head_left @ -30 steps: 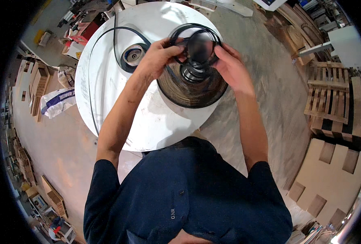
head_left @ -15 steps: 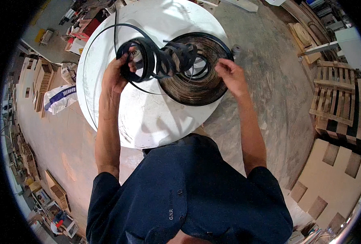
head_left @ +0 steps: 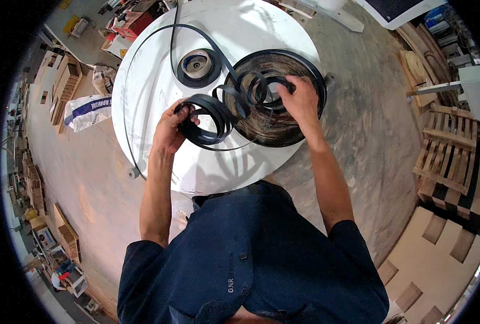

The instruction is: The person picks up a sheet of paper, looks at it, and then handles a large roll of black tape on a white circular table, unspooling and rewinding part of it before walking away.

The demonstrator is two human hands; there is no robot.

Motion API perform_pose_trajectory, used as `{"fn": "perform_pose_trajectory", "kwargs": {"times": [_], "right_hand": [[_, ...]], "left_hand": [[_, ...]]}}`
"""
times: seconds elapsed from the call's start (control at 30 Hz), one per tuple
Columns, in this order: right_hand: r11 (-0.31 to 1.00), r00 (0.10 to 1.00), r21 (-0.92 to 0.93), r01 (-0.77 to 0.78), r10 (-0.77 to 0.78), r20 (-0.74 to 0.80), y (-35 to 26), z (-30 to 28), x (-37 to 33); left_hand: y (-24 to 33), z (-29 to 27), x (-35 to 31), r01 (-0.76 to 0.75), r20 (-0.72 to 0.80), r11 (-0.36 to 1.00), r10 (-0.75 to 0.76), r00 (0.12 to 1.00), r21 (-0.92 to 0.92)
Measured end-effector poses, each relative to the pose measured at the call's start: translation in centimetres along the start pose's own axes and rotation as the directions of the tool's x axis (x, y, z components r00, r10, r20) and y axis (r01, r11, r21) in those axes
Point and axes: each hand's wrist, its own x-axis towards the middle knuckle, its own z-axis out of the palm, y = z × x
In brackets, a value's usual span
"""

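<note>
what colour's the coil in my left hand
The coil is black, clearest in the head view.

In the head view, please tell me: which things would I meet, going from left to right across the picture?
White and blue bag → left hand → loose coil of black strip held in it → large flat black roll on the table → wooden pallet.

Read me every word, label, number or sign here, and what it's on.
I don't copy wording; lettering stands here:
Navy shirt: pale letters on the chest, some too faint to read.
White bag: letters on its blue band.
Yellow sticker: too small to read.
Held black coil: none visible.
</note>
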Motion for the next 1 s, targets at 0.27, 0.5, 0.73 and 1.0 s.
{"fn": "perform_pose_trajectory", "kwargs": {"times": [0.27,0.5,0.73,1.0], "right_hand": [[0.976,0.990,0.212,-0.051,0.077,-0.120,4.1,-0.9,1.7],[0.997,0.970,0.072,-0.002,0.020,-0.242,3.7,-3.2,2.2],[0.825,0.953,0.533,-0.188,0.285,-0.105,3.0,-4.5,2.3],[0.778,0.943,0.570,-0.266,0.331,-0.012,3.0,-4.6,3.5]], "left_hand": [[1.1,-5.8,-2.2,-0.172,-0.149,0.937,0.132,0.980,-0.304],[2.1,-10.4,-2.7,-0.261,-0.124,0.855,0.229,0.965,-0.449],[2.9,-13.6,-3.3,-0.303,-0.091,0.848,0.293,0.952,-0.435],[4.2,-14.3,-3.8,-0.292,-0.218,0.934,0.247,0.944,-0.208]]}}
